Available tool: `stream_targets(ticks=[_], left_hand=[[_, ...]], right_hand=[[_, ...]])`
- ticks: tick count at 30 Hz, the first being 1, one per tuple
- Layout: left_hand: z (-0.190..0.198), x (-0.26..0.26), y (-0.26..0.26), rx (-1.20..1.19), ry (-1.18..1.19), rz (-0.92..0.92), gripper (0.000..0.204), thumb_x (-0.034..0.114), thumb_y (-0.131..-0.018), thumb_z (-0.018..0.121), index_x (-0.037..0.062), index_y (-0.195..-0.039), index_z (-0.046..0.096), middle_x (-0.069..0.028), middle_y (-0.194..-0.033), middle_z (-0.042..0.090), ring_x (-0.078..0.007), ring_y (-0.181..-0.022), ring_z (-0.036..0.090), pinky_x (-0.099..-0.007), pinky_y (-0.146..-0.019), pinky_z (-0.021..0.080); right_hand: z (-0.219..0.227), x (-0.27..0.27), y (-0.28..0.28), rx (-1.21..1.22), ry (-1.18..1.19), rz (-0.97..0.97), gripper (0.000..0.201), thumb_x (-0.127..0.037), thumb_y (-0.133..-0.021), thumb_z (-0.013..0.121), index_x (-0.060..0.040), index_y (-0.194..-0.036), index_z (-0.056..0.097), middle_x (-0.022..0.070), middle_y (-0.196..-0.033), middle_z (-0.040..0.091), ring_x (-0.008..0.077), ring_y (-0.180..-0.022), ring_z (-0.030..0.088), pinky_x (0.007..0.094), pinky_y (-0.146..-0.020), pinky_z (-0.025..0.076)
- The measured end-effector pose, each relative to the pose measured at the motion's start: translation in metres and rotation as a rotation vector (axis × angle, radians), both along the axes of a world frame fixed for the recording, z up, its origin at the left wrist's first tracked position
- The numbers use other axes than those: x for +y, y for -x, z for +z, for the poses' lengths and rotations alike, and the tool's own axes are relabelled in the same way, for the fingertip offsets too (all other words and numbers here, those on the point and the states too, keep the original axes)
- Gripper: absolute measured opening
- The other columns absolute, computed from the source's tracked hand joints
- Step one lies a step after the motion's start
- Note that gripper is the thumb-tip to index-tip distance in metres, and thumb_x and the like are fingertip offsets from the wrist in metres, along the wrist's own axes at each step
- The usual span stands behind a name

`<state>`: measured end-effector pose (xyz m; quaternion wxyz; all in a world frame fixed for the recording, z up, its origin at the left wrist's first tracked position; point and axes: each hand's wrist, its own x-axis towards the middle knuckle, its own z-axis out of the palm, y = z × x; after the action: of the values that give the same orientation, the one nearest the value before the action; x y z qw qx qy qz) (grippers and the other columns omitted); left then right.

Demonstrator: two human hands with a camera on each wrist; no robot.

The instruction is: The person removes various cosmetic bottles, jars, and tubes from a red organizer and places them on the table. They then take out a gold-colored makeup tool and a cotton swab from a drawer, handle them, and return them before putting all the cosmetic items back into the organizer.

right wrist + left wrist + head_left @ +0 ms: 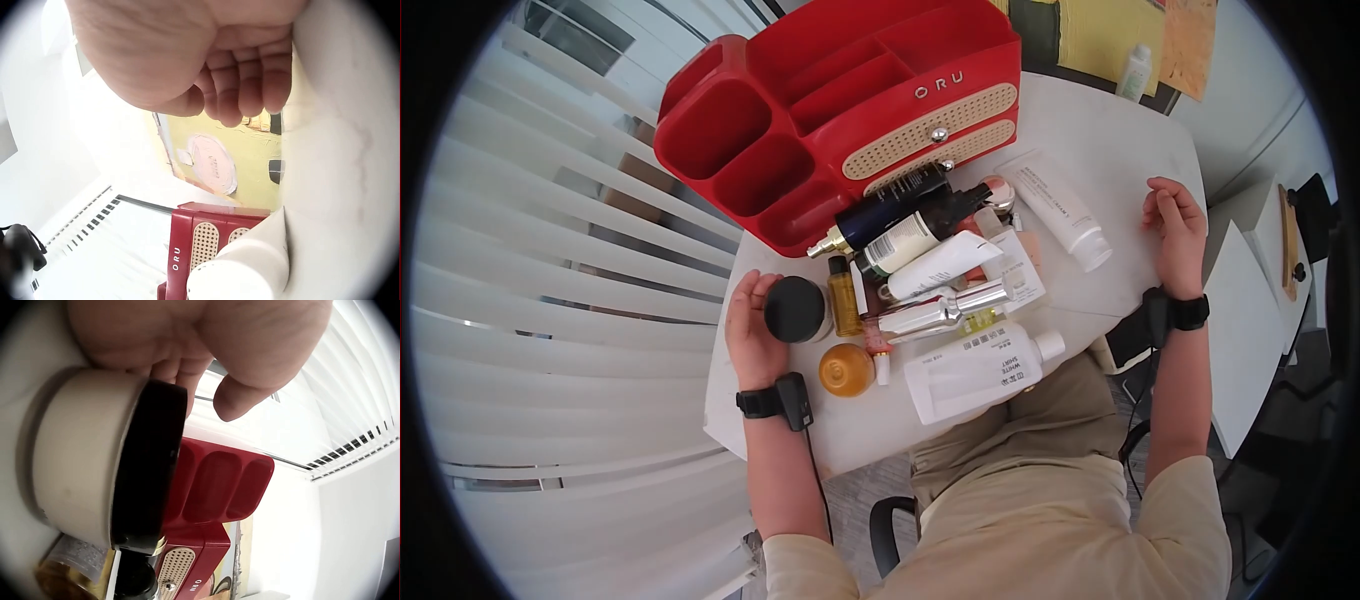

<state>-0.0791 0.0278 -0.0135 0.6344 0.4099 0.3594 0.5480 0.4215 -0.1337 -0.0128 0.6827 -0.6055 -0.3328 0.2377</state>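
Note:
My left hand [754, 330] rests on the white table at the left, its fingers loosely bent beside a black-lidded jar [794, 309]. In the left wrist view the jar's pale body [84, 456] stands right below the palm, and the thumb is held apart from it. My right hand [1175, 232] lies at the table's right edge with loosely curled fingers and nothing in them. Nearest to it is a white squeeze tube [1055, 205]. Between the hands lies a heap of cosmetics: a dark pump bottle [890, 208], a white tube [943, 264], a silver tube [945, 312] and a white bottle [975, 372].
A red organizer [830, 150] with open compartments and two woven-front drawers stands at the back. Near the jar are a small amber bottle [844, 297] and a round orange-brown container [846, 370]. White blinds [590, 330] hang along the left; a small bottle [1135, 72] stands at the far right.

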Motion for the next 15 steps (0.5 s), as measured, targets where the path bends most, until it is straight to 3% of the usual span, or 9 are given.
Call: stream_targets(ticks=[15], left_hand=[[0.001,-0.002,-0.002,0.018,-0.029,0.000,0.044,0.031,-0.100,0.048,-0.0018,-0.129,0.050,-0.0159,-0.119,0.061,-0.0266,-0.113,0.057,-0.0410,-0.099,0.046]], right_hand=[[0.011,0.010,-0.001,-0.036,0.153,0.049,0.018,-0.012,-0.095,0.053,-0.0006,-0.102,0.065,-0.0003,-0.076,0.058,0.0077,-0.068,0.050,0.0229,-0.065,0.042]])
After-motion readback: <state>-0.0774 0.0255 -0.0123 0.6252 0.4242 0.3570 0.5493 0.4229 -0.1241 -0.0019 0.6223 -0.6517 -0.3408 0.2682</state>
